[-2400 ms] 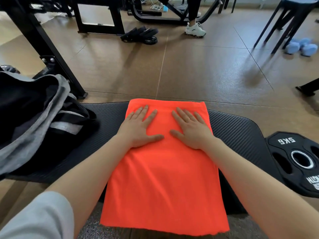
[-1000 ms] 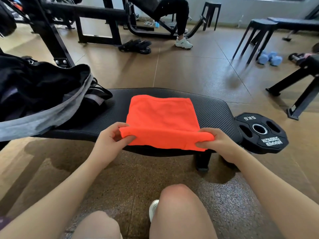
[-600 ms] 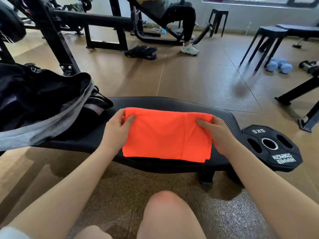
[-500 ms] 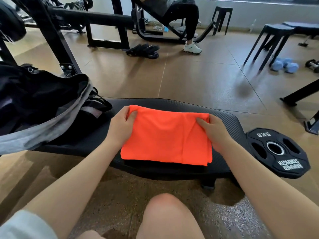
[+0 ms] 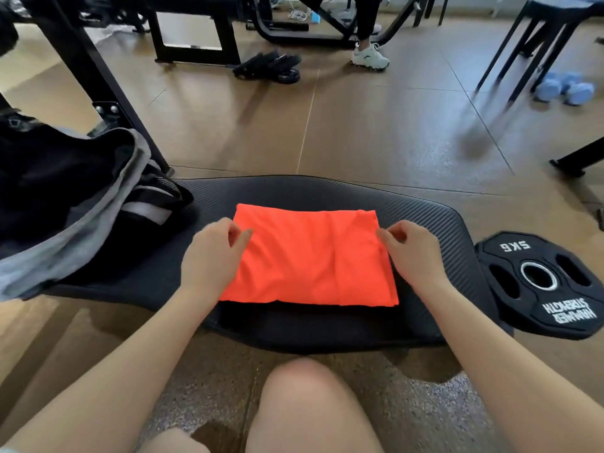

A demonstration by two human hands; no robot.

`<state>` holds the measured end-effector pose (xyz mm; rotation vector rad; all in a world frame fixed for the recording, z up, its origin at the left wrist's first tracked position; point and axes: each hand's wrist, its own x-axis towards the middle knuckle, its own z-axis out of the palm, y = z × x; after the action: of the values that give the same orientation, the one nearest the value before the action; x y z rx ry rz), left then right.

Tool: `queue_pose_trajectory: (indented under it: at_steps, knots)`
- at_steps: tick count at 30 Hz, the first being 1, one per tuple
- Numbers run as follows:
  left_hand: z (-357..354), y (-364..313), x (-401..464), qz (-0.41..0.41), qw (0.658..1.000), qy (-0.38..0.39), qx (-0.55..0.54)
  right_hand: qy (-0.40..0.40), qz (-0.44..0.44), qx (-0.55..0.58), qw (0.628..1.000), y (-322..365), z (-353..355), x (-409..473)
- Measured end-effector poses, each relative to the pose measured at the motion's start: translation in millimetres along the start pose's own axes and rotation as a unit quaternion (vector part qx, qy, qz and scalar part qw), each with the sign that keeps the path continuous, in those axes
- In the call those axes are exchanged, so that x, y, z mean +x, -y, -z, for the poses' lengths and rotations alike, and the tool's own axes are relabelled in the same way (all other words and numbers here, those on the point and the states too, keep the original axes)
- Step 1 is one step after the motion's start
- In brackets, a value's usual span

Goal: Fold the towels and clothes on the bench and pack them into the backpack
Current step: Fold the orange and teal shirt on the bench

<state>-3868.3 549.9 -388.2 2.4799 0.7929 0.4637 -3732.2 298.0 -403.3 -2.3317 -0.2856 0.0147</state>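
Note:
An orange cloth [image 5: 310, 256] lies folded flat in a rectangle on the black padded bench [image 5: 431, 230]. My left hand [image 5: 212, 256] rests at its left edge with the fingers loosely curled, fingertips touching the fabric. My right hand [image 5: 411, 253] sits the same way at the right edge. Neither hand lifts the cloth. The black backpack [image 5: 65, 191] with grey trim lies open on the bench's left end, a hand's width from the cloth. What is inside it stays dark.
A black 5 kg weight plate [image 5: 539, 282] lies on the floor right of the bench. A black rack post [image 5: 108, 103] rises behind the backpack. Farther off are a stool [image 5: 539, 37], blue dumbbells [image 5: 565, 88] and another person's shoe [image 5: 369, 57]. My knee [image 5: 310, 403] is below the bench.
The near half of the orange cloth was brought up and laid over the far half. My hands have since slid back from the far corners to the side edges and loosened.

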Motion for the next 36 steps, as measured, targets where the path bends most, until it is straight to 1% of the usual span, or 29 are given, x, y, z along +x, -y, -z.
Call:
queue_pose_trajectory:
  at_steps: [2, 4, 6, 8, 11, 12, 14, 15, 17, 18, 19, 21, 24, 25, 27, 29, 30, 32, 34, 35, 36]
  knots:
    - [2, 2, -13, 0.008, 0.999, 0.027, 0.028, 0.067, -0.015, -0.024, 0.997, 1, 4, -14]
    - [1, 3, -20, 0.023, 0.999, 0.027, 0.031, 0.086, -0.030, -0.050, 0.995, 4, 3, -21]
    - [0, 6, -21, 0.045, 0.999, 0.022, 0.017, 0.072, -0.031, -0.044, 0.996, 8, 0, -23]
    - [-2, 9, -18, 0.068, 0.997, 0.033, 0.012, 0.059, -0.028, -0.028, 0.997, 11, -3, -25]
    - [0, 13, -15, 0.048, 0.998, 0.045, 0.006, 0.047, -0.015, -0.009, 0.999, 12, 1, -27]
    - [3, 15, -13, 0.041, 0.998, 0.035, -0.012, 0.042, -0.016, 0.001, 0.999, 10, 5, -27]
    - [10, 24, -11, 0.052, 0.995, 0.020, -0.081, 0.028, -0.028, 0.016, 0.999, 3, 13, -24]
    - [12, 31, -9, 0.066, 0.990, 0.029, -0.119, 0.031, -0.038, 0.019, 0.999, -1, 16, -24]
    - [12, 42, -9, 0.097, 0.976, 0.091, -0.173, 0.071, -0.063, 0.026, 0.995, -8, 15, -25]
    - [11, 44, -9, 0.110, 0.968, 0.127, -0.185, 0.099, -0.077, 0.036, 0.992, -9, 13, -25]
    - [10, 43, -6, 0.118, 0.965, 0.144, -0.185, 0.117, -0.088, 0.044, 0.988, -8, 11, -25]
    - [10, 32, 6, 0.120, 0.972, 0.122, -0.159, 0.103, -0.094, 0.053, 0.989, -1, 9, -17]
    - [9, 8, 34, 0.078, 0.993, 0.075, -0.055, 0.052, -0.103, 0.061, 0.991, 14, 8, 4]
    - [7, 3, 44, 0.072, 0.994, 0.075, -0.024, 0.045, -0.107, 0.062, 0.991, 18, 5, 11]
    - [-2, -4, 61, 0.089, 0.991, 0.096, 0.007, 0.045, -0.103, 0.038, 0.993, 24, -3, 23]
    - [-13, -7, 74, 0.113, 0.988, 0.100, -0.012, 0.055, -0.091, 0.043, 0.993, 27, -10, 33]
    - [-16, -8, 78, 0.127, 0.987, 0.089, -0.044, 0.059, -0.087, 0.072, 0.992, 27, -12, 38]
    - [-20, -5, 83, 0.128, 0.983, 0.035, -0.123, 0.038, -0.085, 0.138, 0.986, 26, -12, 45]
    - [-21, 2, 83, 0.131, 0.976, -0.014, -0.176, -0.001, -0.100, 0.162, 0.982, 20, -10, 48]
    - [-21, 7, 81, 0.138, 0.972, -0.014, -0.192, 0.005, -0.114, 0.167, 0.979, 16, -10, 46]
    - [-21, 11, 76, 0.145, 0.969, 0.002, -0.199, 0.028, -0.131, 0.178, 0.975, 13, -10, 41]
